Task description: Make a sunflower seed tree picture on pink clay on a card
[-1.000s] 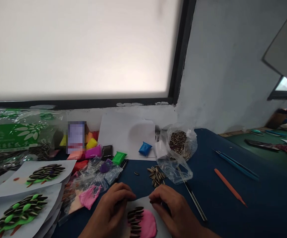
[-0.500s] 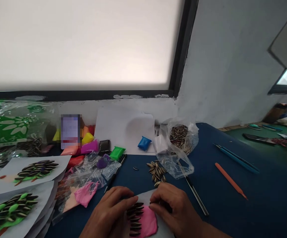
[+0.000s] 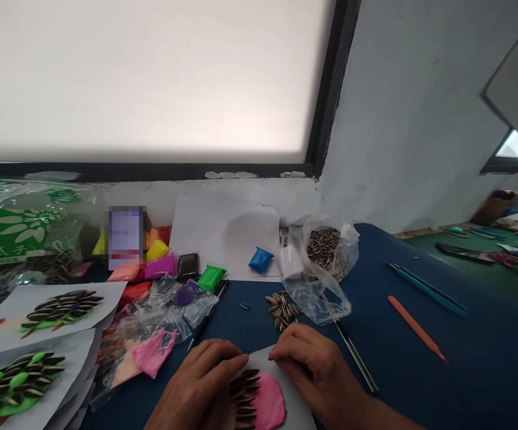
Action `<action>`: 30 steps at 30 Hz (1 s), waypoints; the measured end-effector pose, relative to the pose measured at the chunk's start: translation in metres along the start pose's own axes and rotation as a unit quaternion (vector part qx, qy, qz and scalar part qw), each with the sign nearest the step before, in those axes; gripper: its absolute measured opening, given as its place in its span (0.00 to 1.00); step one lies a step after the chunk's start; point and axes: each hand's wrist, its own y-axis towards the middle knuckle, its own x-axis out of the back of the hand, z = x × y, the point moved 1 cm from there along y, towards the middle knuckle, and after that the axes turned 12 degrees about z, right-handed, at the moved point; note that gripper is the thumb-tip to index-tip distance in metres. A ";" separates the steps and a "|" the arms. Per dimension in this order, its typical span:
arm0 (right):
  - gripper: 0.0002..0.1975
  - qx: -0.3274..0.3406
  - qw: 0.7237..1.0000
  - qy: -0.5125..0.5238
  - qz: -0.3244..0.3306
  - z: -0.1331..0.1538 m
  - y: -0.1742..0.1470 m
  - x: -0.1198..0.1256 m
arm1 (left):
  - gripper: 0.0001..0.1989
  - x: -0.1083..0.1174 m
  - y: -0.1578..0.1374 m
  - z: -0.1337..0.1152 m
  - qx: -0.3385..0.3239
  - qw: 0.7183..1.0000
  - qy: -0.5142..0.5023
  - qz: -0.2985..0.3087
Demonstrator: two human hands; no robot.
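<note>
A white sheet of paper lies at the bottom middle, bearing a flat pink patch of clay. Dark striped sunflower seeds stand in overlapping rows on the clay's left part. My left hand is bent over the paper's left side, holding it, with the index fingertip close by the top seeds; its thumb is hidden. On the right, my right hand pinches a small dark tip, apparently a sunflower seed mostly covered by the fingers, just above the clay. A small pile of loose seeds lies beyond the hands.
Behind the pile sits a plastic bag of seeds. Clay packets, such as the blue packet and green packet, lie at the back. Finished seed-and-clay pictures are stacked left. An orange tool and blue tweezers lie right.
My right hand has shifted slightly up and off the clay's top edge, fingers still pinched. My left hand has stayed nearly in place.
</note>
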 end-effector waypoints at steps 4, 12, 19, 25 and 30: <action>0.09 -0.012 1.000 -0.016 0.011 0.004 0.000 0.001 | 0.24 0.003 -0.001 -0.003 0.007 1.000 0.004 -0.009; 0.11 0.022 1.000 0.003 0.009 0.007 -0.002 -0.004 | 0.36 -0.006 -0.003 -0.001 0.021 0.999 0.033 0.010; 0.11 0.028 1.000 -0.012 -0.003 0.006 -0.001 -0.005 | 0.41 -0.032 -0.008 0.022 0.026 0.993 0.115 0.033; 0.11 0.029 1.000 -0.012 0.002 0.008 0.000 -0.006 | 0.42 -0.035 -0.008 0.025 0.033 0.993 0.113 0.023; 0.11 0.032 0.999 -0.018 0.012 0.009 0.000 -0.006 | 0.40 -0.040 -0.010 0.032 0.029 0.992 0.123 0.029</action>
